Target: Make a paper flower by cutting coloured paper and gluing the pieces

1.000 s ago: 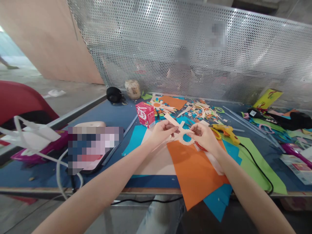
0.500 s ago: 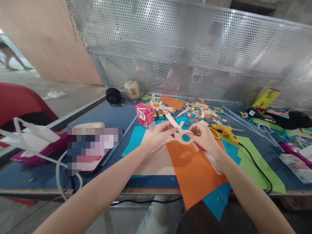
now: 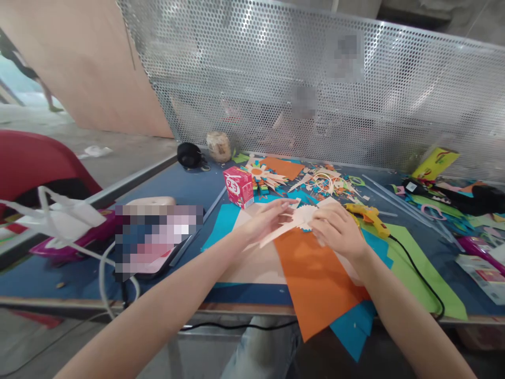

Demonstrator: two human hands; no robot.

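A cream paper cutout (image 3: 303, 213) with a toothed round edge is held in front of me, a long strip slanting from it to the lower left. My right hand (image 3: 337, 229) has its fingers closed on the right side of this cutout. At its left edge is my left hand (image 3: 270, 218), fingers stretched and parted; contact with the paper is unclear. Underneath lie an orange sheet (image 3: 315, 279), a cream sheet (image 3: 246, 266) and a blue sheet (image 3: 223, 223). Just right of my right hand rests a yellow glue gun (image 3: 369, 217), its black cord running toward me.
A pink box (image 3: 239, 188) stands behind my left hand. Paper scraps (image 3: 327, 181) and a flower-like paper piece (image 3: 258, 172) lie along the back, before a perforated metal panel (image 3: 256, 79). A phone-like device (image 3: 161, 239) is at left, a green sheet (image 3: 422, 268) at right.
The toothed cutout has been turned, so its strip now points down and left instead of up. My left hand's fingers have loosened and straightened. My right hand now covers more of it.
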